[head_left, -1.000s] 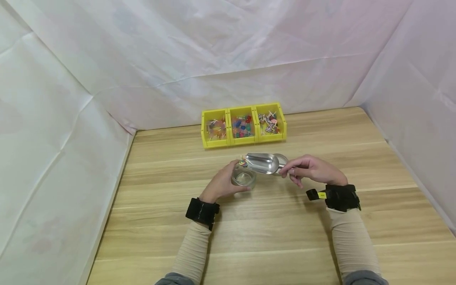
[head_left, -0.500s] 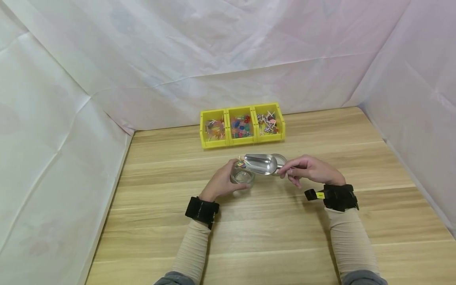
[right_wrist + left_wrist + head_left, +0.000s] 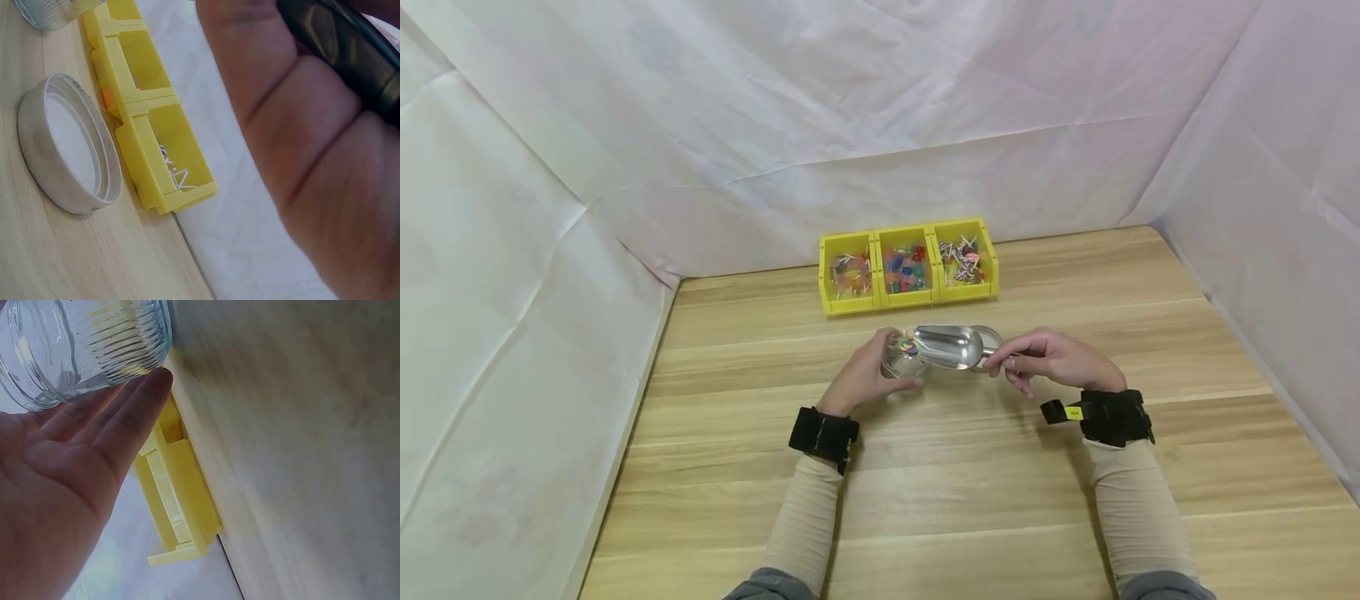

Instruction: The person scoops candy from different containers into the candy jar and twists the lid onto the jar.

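Note:
My left hand (image 3: pixel 862 376) holds a clear glass jar (image 3: pixel 119 347) by its side, thumb and fingers spread around it; ribs run across the glass low down. With my right hand (image 3: pixel 1060 358) I pinch the handle of a metal scoop (image 3: pixel 951 347), which lies level with its open end pointing left at the jar's mouth. A small swirl lollipop (image 3: pixel 907 343) is at the scoop's tip, over the jar's opening; whether it touches the jar is unclear. Beneath the scoop's handle end, a round white-lined lid (image 3: pixel 72 140) lies on the table, partly covered in the head view.
Three joined yellow bins (image 3: pixel 908 300) stand at the back of the wooden table (image 3: pixel 970 500). Lollipops fill the left and right bins, colourful candies (image 3: pixel 904 271) the middle one. White cloth walls (image 3: pixel 850 108) rise behind and at both sides.
My left hand and the jar have shifted slightly up and left, bringing the opening under the lollipop. The scoop and right hand have stayed almost still.

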The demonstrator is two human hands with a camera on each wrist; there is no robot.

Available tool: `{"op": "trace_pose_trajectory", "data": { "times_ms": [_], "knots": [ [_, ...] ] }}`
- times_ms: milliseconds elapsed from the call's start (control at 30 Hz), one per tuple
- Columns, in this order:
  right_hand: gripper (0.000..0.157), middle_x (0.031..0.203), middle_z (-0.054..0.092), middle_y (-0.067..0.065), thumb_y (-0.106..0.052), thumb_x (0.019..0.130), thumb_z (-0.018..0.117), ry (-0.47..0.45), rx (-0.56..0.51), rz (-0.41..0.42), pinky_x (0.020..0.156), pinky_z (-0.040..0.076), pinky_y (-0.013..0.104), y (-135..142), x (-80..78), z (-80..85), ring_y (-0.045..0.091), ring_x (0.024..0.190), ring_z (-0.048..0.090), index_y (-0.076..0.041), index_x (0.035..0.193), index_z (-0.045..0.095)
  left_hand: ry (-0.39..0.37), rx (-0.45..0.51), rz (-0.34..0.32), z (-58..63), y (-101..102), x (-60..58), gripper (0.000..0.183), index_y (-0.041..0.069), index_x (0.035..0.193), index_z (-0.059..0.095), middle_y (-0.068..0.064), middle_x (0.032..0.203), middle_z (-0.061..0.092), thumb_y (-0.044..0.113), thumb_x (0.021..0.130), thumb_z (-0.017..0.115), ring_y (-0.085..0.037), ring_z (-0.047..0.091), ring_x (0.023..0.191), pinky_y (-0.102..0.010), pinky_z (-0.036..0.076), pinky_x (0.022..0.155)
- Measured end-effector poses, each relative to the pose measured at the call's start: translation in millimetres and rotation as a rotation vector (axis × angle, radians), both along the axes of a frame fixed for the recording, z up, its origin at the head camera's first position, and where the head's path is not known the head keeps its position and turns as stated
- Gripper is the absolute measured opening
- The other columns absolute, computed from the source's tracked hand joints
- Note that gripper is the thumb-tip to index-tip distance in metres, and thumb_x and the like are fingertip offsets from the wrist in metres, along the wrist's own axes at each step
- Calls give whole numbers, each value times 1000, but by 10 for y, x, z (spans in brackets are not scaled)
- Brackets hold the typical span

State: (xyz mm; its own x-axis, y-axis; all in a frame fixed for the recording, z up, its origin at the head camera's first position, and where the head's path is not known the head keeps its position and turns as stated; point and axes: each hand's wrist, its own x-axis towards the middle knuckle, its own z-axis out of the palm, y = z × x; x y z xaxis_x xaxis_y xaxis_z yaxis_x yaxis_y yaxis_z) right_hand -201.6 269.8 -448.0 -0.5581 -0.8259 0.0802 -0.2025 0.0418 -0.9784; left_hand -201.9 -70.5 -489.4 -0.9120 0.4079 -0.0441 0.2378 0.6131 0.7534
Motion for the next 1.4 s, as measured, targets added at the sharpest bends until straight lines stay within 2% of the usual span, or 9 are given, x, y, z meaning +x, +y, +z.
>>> {"op": "trace_pose_trajectory", "data": {
  "times_ms": [300, 500, 700, 867, 967, 1200, 1400],
  "knots": [
    [28, 75, 59, 22, 3, 103, 42, -12, 5, -6, 54, 54, 44, -8, -6, -16, 28, 58, 58, 17, 122, 57, -21, 13, 15, 12, -18, -55, 94, 15, 147, 37, -10, 135, 57, 46, 73, 86, -25, 55, 123, -46, 45, 105],
    [28, 75, 57, 26, 3, 103, 42, 1, 7, -1, 55, 55, 40, -7, -26, -12, 28, 58, 59, 8, 123, 61, -9, 3, 7, -9, -30, -90, 102, 11, 151, 32, -11, 138, 55, 45, 73, 87, -27, 53, 126, -45, 44, 106],
    [28, 76, 56, 31, 2, 103, 44, -1, 18, -1, 56, 56, 36, -6, -43, -19, 26, 59, 60, 16, 123, 57, -64, -1, 26, -4, 19, -79, 115, 8, 155, 20, -21, 150, 42, 43, 70, 89, -34, 43, 137, -48, 37, 113],
    [27, 76, 54, 32, 4, 102, 43, 11, 12, 5, 55, 56, 36, -25, -47, -40, 27, 58, 60, 17, 122, 57, -104, 63, 77, -15, 68, -43, 121, 8, 154, 12, -26, 149, 41, 34, 68, 92, -37, 41, 138, -50, 34, 115],
    [27, 77, 54, 33, 5, 102, 43, 8, 8, 8, 55, 56, 36, -31, -49, -45, 27, 58, 59, 15, 122, 58, -109, 85, 100, -16, 84, -30, 120, 6, 154, 12, -27, 146, 43, 32, 68, 92, -38, 43, 136, -49, 35, 114],
    [27, 78, 61, 19, 4, 102, 43, -3, 12, 4, 55, 56, 36, -39, -44, -45, 26, 59, 59, 14, 122, 59, -108, 74, 105, -16, 77, -24, 110, 8, 150, 21, -21, 143, 49, 31, 69, 92, -35, 47, 133, -48, 37, 113],
    [28, 77, 55, 31, 2, 103, 44, -18, 8, 6, 55, 56, 37, -52, -42, -51, 27, 58, 59, 15, 123, 58, -100, 64, 92, -27, 42, -29, 103, 12, 147, 26, -18, 141, 52, 34, 70, 91, -33, 48, 133, -49, 36, 113]
  ]
}}
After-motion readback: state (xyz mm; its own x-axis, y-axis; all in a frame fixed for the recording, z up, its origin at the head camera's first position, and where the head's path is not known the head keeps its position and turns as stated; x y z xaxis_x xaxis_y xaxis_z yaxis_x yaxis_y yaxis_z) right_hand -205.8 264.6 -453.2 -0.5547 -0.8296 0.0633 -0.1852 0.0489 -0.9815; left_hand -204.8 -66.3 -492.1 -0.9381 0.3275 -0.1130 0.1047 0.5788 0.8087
